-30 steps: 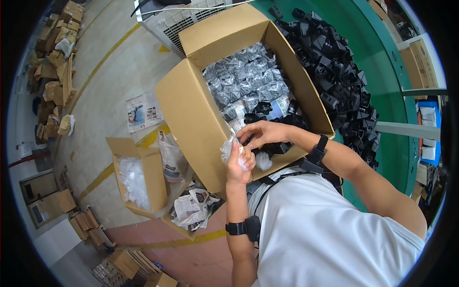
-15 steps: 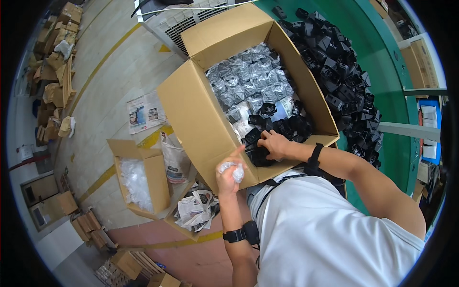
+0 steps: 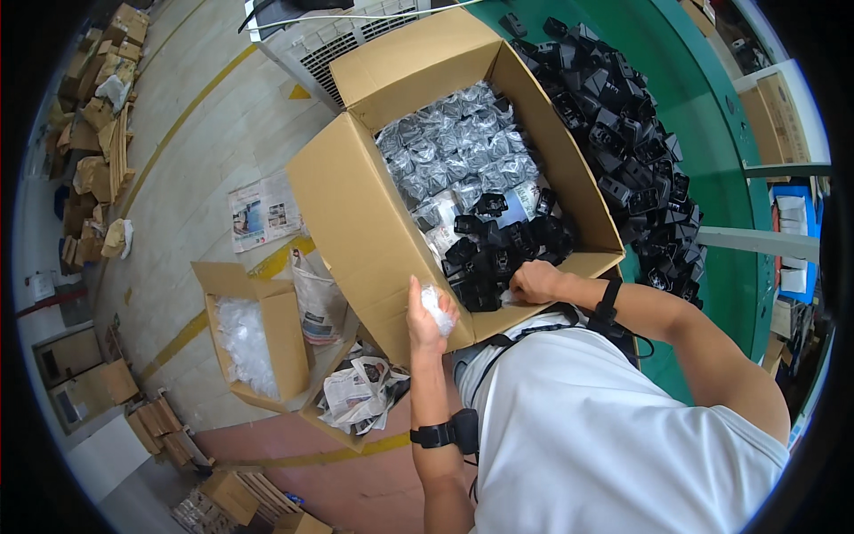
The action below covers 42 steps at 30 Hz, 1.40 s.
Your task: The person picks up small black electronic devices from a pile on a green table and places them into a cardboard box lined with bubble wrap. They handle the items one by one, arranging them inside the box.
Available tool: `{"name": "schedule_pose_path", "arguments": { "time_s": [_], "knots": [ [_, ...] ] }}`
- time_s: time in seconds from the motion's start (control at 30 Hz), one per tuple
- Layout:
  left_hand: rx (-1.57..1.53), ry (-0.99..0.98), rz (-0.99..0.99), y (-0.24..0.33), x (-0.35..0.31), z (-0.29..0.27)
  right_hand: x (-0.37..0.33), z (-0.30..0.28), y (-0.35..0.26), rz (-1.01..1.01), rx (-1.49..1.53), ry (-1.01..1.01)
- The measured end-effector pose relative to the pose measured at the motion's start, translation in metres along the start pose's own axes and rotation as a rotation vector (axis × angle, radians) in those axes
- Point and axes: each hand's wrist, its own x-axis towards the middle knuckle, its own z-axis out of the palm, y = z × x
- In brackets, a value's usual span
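Note:
My left hand (image 3: 431, 319) is closed around a wad of crumpled clear plastic bags (image 3: 437, 307), beside the near left edge of the large cardboard box (image 3: 369, 214). Inside the box's near end, my right hand (image 3: 536, 282) is curled shut. A small whitish, see-through piece of plastic (image 3: 510, 296) shows at its fingertips. Loose black plastic housings (image 3: 480, 276) lie in a heap just left of and beyond that hand. Farther in, rows of plastic-wrapped housings (image 3: 454, 142) fill the box, with printed paper (image 3: 516, 203) partly showing between.
A heap of black housings (image 3: 623, 142) covers part of the green table (image 3: 721, 116) on the right. To the left stand a small carton of clear bags (image 3: 245, 347), a white sack (image 3: 318, 298) and a carton of crumpled newspaper (image 3: 363, 392). Newspaper (image 3: 264, 212) lies on the floor.
My right hand has drawn back from the black housings toward me and to the right, and its fingers have curled. My left hand's raised index finger has come in closer to the wad.

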Motion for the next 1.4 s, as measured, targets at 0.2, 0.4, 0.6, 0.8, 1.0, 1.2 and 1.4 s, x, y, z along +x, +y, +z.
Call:
{"name": "schedule_pose_path", "arguments": {
  "time_s": [0.2, 0.4, 0.6, 0.8, 1.0, 1.2, 1.4],
  "knots": [
    [0.279, -0.075, 0.113, -0.014, 0.003, 0.005, -0.024, -0.05, -0.025, -0.297, 0.638, 0.261],
    [0.538, -0.097, 0.211, -0.026, 0.01, 0.014, -0.028, -0.083, -0.072, -0.348, 0.737, 0.391],
    [0.5, 0.1, 0.2, -0.005, -0.004, 0.012, 0.003, -0.086, -0.08, -0.527, 0.965, 0.009],
    [0.508, 0.227, 0.241, -0.017, -0.028, -0.012, 0.152, -0.077, 0.003, -0.053, 0.352, 0.354],
    [0.563, 0.323, 0.239, -0.025, -0.056, -0.044, 0.207, -0.033, -0.024, 0.239, 0.01, 0.39],
    [0.518, 0.233, 0.249, -0.019, -0.056, -0.038, 0.187, -0.021, -0.01, 0.013, 0.476, 0.492],
    [1.243, 0.16, 0.429, 0.0, -0.024, 0.031, 0.043, -0.064, -0.023, -0.345, 1.176, -0.101]
  ]
}}
